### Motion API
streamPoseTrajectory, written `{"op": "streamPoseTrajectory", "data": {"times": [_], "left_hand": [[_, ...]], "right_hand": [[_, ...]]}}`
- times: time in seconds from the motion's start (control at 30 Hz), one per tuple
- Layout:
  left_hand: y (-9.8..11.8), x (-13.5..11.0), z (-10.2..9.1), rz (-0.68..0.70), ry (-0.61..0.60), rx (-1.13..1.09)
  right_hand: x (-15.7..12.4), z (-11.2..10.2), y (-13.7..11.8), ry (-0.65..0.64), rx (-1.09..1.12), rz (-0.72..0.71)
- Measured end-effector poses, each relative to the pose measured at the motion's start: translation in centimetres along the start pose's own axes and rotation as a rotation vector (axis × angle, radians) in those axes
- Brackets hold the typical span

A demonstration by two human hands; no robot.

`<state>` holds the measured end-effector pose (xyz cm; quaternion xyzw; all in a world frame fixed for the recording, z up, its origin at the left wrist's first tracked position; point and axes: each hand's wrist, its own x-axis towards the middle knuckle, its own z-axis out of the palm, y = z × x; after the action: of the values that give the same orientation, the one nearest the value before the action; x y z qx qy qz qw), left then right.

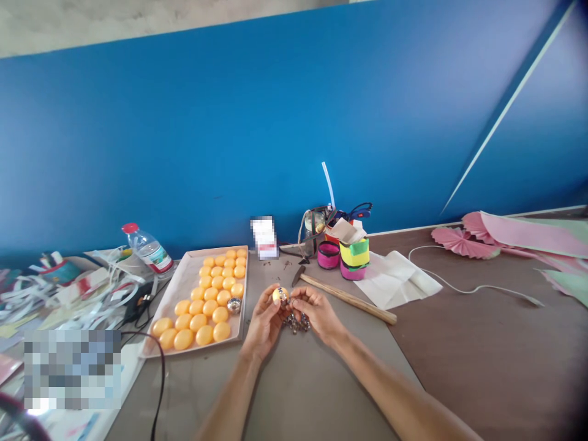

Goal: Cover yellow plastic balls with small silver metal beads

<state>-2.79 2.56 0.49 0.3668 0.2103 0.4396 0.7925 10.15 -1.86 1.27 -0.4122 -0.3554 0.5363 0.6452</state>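
Note:
My left hand is closed round a yellow-orange ball, which looks like a ping-pong ball with some small dark or shiny pieces on its right side. Close beside it, my right hand has thumb and fingertips pinched near the ball; whatever is between them is too small to name. Below both hands, a little pile of shiny silver pieces lies on the grey mat. To the left, a shallow cardboard tray holds rows of orange balls and one silver-covered ball.
Beyond my right hand lies a hammer with a wooden handle. Behind it stand pink and yellow-green containers next to white paper. A water bottle tilts behind the tray. Paper strips clutter the left; pink paper lies right.

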Motion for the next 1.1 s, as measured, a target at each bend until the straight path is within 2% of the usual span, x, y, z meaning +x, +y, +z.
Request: {"op": "streamPoseTrajectory", "data": {"times": [0.2, 0.43, 0.63, 0.83, 1.1], "left_hand": [[-0.5, 0.1, -0.3, 0.008, 0.012, 0.046], [-0.6, 0.0, -0.1, 0.045, 0.048, 0.148], [-0.9, 0.0, -0.2, 0.092, 0.077, 0.273], [-1.3, 0.1, -0.9, 0.181, 0.174, 0.444], [-0.9, -0.3, -0.8, 0.215, 0.145, 0.595]], "right_hand": [[-0.2, 0.2, 0.4, 0.032, -0.132, -0.018], [-0.3, 0.6, 0.4, 0.060, -0.188, 0.011], [-0.3, 0.6, 0.5, 0.084, -0.200, 0.029], [-0.4, 0.7, 0.8, 0.090, -0.175, 0.047], [-0.6, 0.9, 1.1, 0.094, -0.095, 0.060]]}}
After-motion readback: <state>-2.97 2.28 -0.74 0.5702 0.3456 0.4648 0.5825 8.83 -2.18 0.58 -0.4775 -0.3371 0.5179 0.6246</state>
